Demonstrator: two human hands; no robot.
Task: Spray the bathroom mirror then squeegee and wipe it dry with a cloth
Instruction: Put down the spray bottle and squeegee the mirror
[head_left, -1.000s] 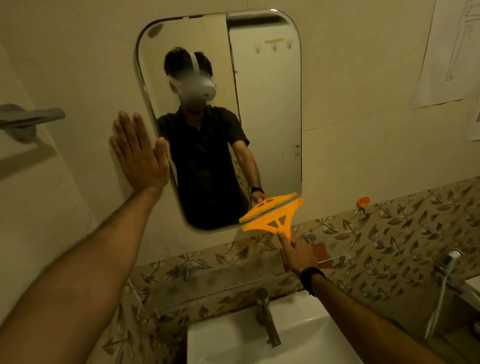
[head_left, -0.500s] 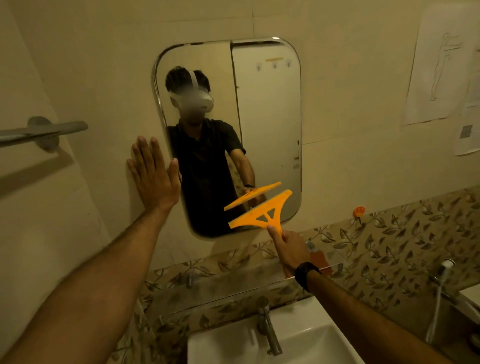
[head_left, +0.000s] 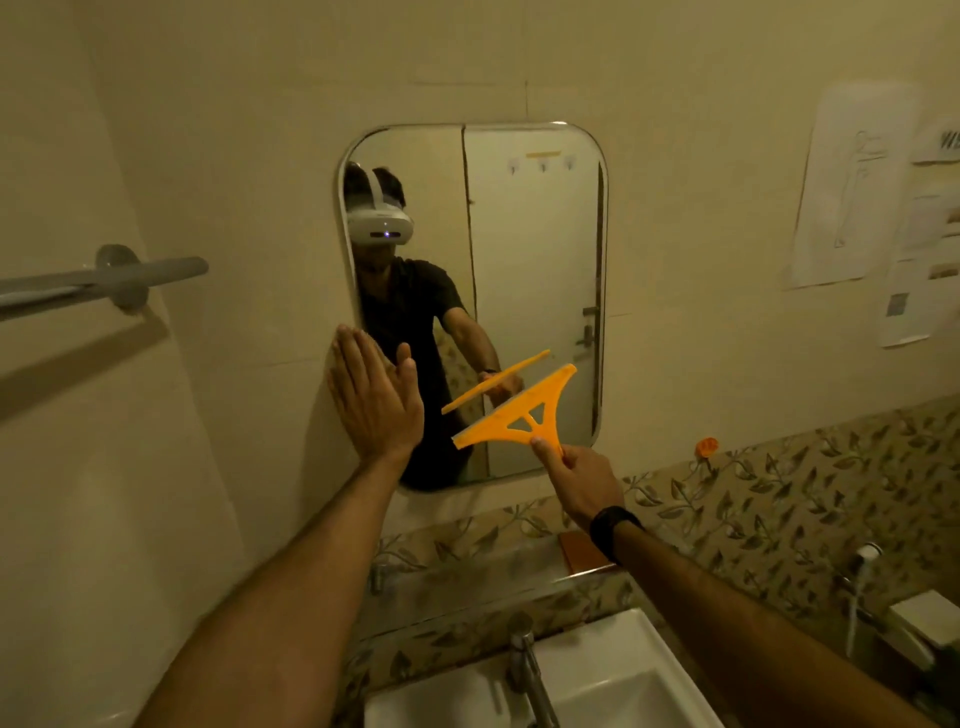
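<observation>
The rounded wall mirror (head_left: 535, 249) hangs above the sink and reflects a person in a dark shirt. My right hand (head_left: 579, 480) grips the handle of an orange squeegee (head_left: 519, 413), whose blade tilts up to the right in front of the mirror's lower part, a little off the glass. My left hand (head_left: 371, 395) lies flat, fingers together, against the wall at the mirror's lower left edge. No spray bottle or cloth is in view.
A white sink (head_left: 613, 680) with a metal tap (head_left: 527, 670) sits below, under a glass shelf (head_left: 467, 571) holding a brown object (head_left: 579, 553). A grey towel bar (head_left: 104, 283) juts from the left wall. Papers (head_left: 852, 187) hang at right; a hand shower (head_left: 865, 558) is lower right.
The view has shifted so the mirror sits lower and more central. My right hand has drawn the squeegee leftward and back from the glass; my left hand stays flat by the mirror's edge.
</observation>
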